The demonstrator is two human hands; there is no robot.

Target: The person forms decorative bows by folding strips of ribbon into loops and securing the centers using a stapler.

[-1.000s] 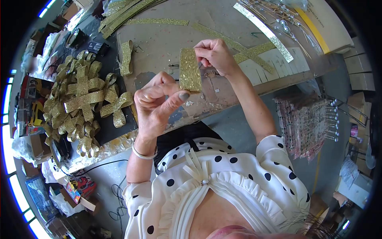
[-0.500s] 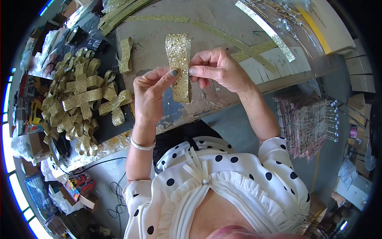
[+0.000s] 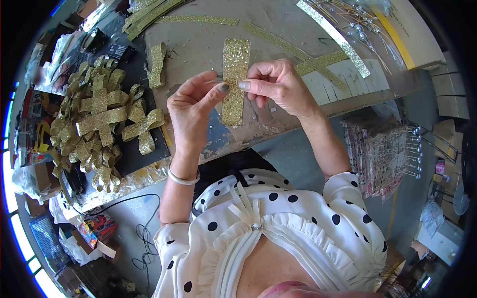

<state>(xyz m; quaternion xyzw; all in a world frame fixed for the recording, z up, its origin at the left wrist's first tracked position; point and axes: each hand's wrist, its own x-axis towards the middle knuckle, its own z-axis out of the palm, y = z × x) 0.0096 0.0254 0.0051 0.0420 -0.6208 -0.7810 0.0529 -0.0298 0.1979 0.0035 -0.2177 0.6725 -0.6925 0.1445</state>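
Note:
A gold glitter ribbon loop (image 3: 235, 107) stands lengthwise above the near part of the table. My right hand (image 3: 280, 88) pinches it at the middle of its right edge, thumb in front and the other fingers curled partly behind. On the other side, my left hand (image 3: 193, 102) has its thumb tip at the ribbon's left edge, with the index finger lifted apart from the thumb. Left of my hands lies another gold ribbon loop (image 3: 157, 64). Further left is a pile of gold glitter bows (image 3: 102, 124) made of crossed loops.
Gold strips (image 3: 198, 20) lie across the back of the worktable (image 3: 194, 54). A silver glitter strip (image 3: 338, 37), stems with silver balls (image 3: 361, 35) and a cardboard box (image 3: 407, 30) are at the back right. Bagged stems (image 3: 380, 154) hang beyond the right edge.
The ribbon loop has shifted slightly right and turned to show a flatter face. My left index finger and thumb have come apart, while my right hand keeps its pinch.

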